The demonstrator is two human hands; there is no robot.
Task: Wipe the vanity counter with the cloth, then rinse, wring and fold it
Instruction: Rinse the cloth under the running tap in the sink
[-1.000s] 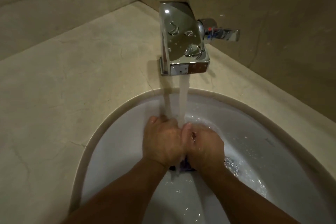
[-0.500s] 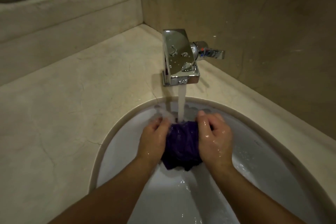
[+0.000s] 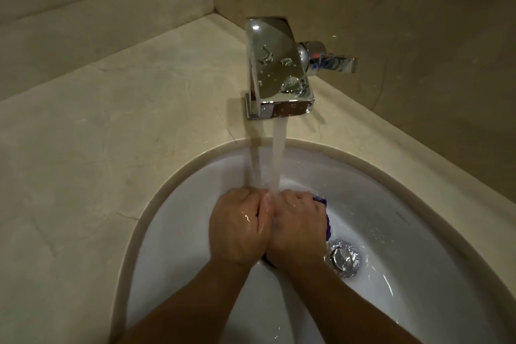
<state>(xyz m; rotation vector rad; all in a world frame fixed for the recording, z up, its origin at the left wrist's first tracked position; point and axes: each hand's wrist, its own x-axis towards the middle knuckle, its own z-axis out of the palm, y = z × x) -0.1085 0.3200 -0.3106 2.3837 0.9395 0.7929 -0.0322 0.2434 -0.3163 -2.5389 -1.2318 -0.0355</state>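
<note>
Across the whole scene, a broad beige veined stone vanity counter (image 3: pixel 117 126) is spreading from the left edge to the back corner, meeting plain beige stone walls (image 3: pixel 405 22) and wrapping around the basin. Set into it, a large white oval ceramic sink (image 3: pixel 391 232) is filling the lower right, its wet inner wall catching splashes. Behind the rim, a square chrome faucet (image 3: pixel 279 70) is standing upright on the counter, beaded with droplets, with a chrome lever handle (image 3: pixel 335 60) sticking out to its right. From the spout, a stream of water (image 3: pixel 279 153) is falling straight down onto the point where both hands meet. Over the middle of the basin, the left hand (image 3: pixel 240 226) is clenching tightly, wet and glistening, pressed against the right hand (image 3: pixel 298 229), which is likewise clenching; both are squeezing a dark purple cloth (image 3: pixel 324 209) bunched between them, only slivers of it showing at the right hand's outer edge and beneath the wrists. Just beside the right hand, a round chrome drain (image 3: pixel 344 258) is sitting at the sink's bottom under rippling water.
</note>
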